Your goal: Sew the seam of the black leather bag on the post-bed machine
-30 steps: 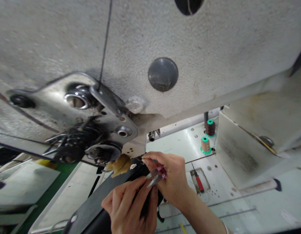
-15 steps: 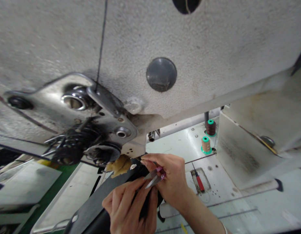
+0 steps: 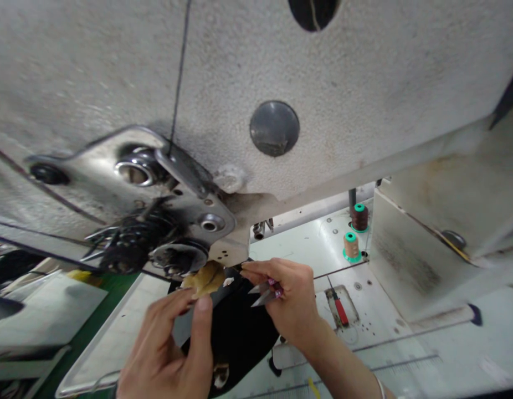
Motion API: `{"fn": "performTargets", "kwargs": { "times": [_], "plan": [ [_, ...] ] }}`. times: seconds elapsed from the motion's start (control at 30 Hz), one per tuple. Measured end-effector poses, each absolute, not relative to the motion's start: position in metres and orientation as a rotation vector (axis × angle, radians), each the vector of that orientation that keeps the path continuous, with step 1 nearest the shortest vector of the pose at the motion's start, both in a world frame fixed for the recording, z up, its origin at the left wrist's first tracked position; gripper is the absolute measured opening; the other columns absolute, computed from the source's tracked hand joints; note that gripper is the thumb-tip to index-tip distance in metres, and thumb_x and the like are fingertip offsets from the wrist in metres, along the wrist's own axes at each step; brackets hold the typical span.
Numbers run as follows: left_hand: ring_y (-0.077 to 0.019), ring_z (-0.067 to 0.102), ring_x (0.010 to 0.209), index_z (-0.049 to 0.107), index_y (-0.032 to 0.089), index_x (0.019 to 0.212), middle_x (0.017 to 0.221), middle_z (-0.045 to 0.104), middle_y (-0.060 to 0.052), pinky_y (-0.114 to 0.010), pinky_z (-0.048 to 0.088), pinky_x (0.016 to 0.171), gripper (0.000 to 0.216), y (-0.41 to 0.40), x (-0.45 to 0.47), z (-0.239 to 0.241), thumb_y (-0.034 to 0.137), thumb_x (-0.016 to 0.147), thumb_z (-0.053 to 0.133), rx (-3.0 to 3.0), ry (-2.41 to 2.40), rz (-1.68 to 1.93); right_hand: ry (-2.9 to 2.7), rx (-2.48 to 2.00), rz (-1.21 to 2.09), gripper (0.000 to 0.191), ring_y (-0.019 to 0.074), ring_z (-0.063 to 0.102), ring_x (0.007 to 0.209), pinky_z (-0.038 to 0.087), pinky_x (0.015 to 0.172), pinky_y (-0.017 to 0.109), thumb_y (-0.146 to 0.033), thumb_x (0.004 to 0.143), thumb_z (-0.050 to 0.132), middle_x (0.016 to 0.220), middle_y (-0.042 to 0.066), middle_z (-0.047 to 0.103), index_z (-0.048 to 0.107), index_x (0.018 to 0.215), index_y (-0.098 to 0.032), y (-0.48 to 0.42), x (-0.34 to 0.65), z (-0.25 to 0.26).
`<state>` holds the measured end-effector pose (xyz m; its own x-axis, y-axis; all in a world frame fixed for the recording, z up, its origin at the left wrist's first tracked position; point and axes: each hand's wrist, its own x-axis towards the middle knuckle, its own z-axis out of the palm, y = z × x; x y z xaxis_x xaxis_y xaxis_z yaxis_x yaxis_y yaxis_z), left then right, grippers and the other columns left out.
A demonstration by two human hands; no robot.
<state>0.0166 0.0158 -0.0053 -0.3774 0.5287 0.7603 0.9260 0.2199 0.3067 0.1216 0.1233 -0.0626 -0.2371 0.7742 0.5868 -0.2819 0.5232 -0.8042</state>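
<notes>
My left hand [image 3: 169, 346] reaches up under the sewing machine head [image 3: 343, 83]. Its thumb and forefinger close on the lower edge of a crumpled tan piece [image 3: 207, 279], which looks like soft leather or cloth. My right hand [image 3: 293, 302] holds small scissors [image 3: 262, 295] against the palm, blades pointing left and purple wrapping on the handles. Its thumb and forefinger are pinched together beside the stitching area; what lies between them is too small to tell. A black workpiece [image 3: 242, 327] lies below both hands, its far end hidden under the machine head.
A brown thread cone [image 3: 359, 218] and a tan thread cone [image 3: 351, 247] stand on the machine bed behind my right hand. A red-handled screwdriver [image 3: 340, 310] lies across a bed recess. The tension assembly [image 3: 144, 238] juts out above my left hand.
My left hand has left the black workpiece and the scissors' tips, moving left and up to the tan piece. The workpiece has shifted and shows more of its black surface. The right hand stays nearly in place.
</notes>
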Motion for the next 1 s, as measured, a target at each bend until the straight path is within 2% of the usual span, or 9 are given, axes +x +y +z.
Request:
{"fn": "performTargets", "kwargs": {
  "times": [0.1, 0.23, 0.43, 0.6, 0.7, 0.8, 1.0],
  "plan": [
    [-0.0194, 0.066, 0.098, 0.069, 0.024, 0.097, 0.105, 0.069, -0.002, -0.03, 0.051, 0.083, 0.021, 0.023, -0.003, 0.002, 0.043, 0.091, 0.059, -1.559, -2.131, -0.905, -1.496, -0.447, 1.073, 0.033, 0.0157, 0.074, 0.089, 0.054, 0.079, 0.024, -0.003, 0.085, 0.063, 0.098, 0.001, 0.079, 0.075, 0.106, -0.025, 0.124, 0.122, -0.062],
    [-0.0208, 0.067, 0.107, 0.072, 0.026, 0.105, 0.111, 0.072, -0.003, -0.029, 0.052, 0.088, 0.025, 0.032, -0.023, 0.003, 0.043, 0.09, 0.061, -1.654, -2.247, -1.011, -1.507, -0.474, 1.067, 0.033, 0.015, 0.075, 0.087, 0.054, 0.079, 0.023, -0.003, 0.084, 0.065, 0.097, 0.0, 0.079, 0.076, 0.105, -0.026, 0.124, 0.123, -0.061],
    [-0.0219, 0.07, 0.094, 0.074, 0.021, 0.095, 0.1, 0.075, -0.005, -0.034, 0.054, 0.09, 0.029, 0.041, -0.035, 0.004, 0.045, 0.092, 0.058, -1.82, -2.407, -1.114, -1.449, -0.522, 1.086, 0.023, 0.0146, 0.076, 0.081, 0.056, 0.075, 0.022, -0.006, 0.085, 0.068, 0.091, 0.0, 0.08, 0.077, 0.097, -0.024, 0.121, 0.123, -0.054],
    [-0.0227, 0.07, 0.099, 0.073, 0.022, 0.103, 0.101, 0.076, -0.004, -0.035, 0.054, 0.091, 0.029, 0.045, -0.027, 0.011, 0.045, 0.089, 0.063, -1.896, -2.408, -1.129, -1.444, -0.546, 1.085, 0.018, 0.0153, 0.075, 0.079, 0.055, 0.073, 0.022, -0.011, 0.086, 0.069, 0.089, 0.001, 0.08, 0.078, 0.095, -0.024, 0.121, 0.124, -0.052],
    [-0.0238, 0.069, 0.099, 0.073, 0.022, 0.098, 0.1, 0.076, -0.003, -0.035, 0.054, 0.091, 0.032, 0.048, -0.016, 0.017, 0.05, 0.082, 0.069, -1.886, -2.447, -1.097, -1.444, -0.553, 1.093, 0.018, 0.0152, 0.075, 0.08, 0.055, 0.074, 0.022, -0.012, 0.088, 0.068, 0.091, 0.0, 0.08, 0.078, 0.096, -0.024, 0.121, 0.124, -0.052],
    [-0.0227, 0.069, 0.098, 0.072, 0.023, 0.095, 0.099, 0.076, -0.001, -0.033, 0.053, 0.092, 0.031, 0.051, -0.01, 0.019, 0.052, 0.084, 0.066, -1.872, -2.462, -1.118, -1.439, -0.565, 1.108, 0.019, 0.0148, 0.075, 0.079, 0.054, 0.074, 0.021, -0.012, 0.088, 0.068, 0.09, -0.001, 0.08, 0.079, 0.095, -0.025, 0.121, 0.125, -0.05],
    [-0.0236, 0.07, 0.094, 0.073, 0.021, 0.094, 0.095, 0.075, -0.005, -0.032, 0.054, 0.082, 0.035, 0.046, -0.017, 0.009, 0.053, 0.084, 0.063, -1.737, -2.438, -1.183, -1.443, -0.6, 1.205, 0.013, 0.0123, 0.068, 0.065, 0.049, 0.062, 0.021, -0.021, 0.086, 0.07, 0.08, -0.001, 0.078, 0.079, 0.095, -0.023, 0.121, 0.132, -0.045]
  ]
}}
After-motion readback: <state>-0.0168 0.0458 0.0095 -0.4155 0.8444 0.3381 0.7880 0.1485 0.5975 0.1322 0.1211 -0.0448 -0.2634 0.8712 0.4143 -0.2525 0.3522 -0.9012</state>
